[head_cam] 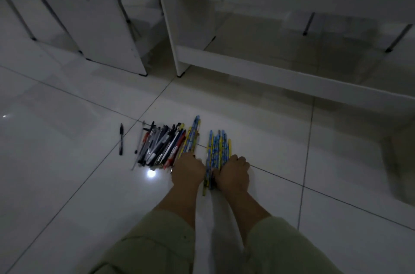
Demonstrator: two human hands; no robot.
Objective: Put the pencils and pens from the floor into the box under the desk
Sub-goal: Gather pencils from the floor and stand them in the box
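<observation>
Kneeling view, dim light, white tiled floor [67,184]. Landmark: the pen pile [161,147], a loose heap of dark, grey and red pens lying on the floor in front of the white counter [292,80].

Left of the pile, apart from it: one black pen [121,139], alone on a tile seam.

Touching the pile's right edge: a few blue-and-yellow pencils [190,136], tips pointing toward the counter.

Right of the pile, across a narrow gap: a second pencil bundle [219,150], same pattern, lying parallel.

Left hand [187,170]: at the pile's near right corner, fingers curled down over the ends of the first pencils; whether it actually grips them I cannot tell.

Right hand [233,172]: on the near part of the second bundle, fingers curled over it, thumb against its left side; it holds that bundle.

Both forearms come out of pale green sleeves [157,240].

Just below the pile: a bright light spot [151,174] reflected in the tile.

Box: not visible in this view.
</observation>
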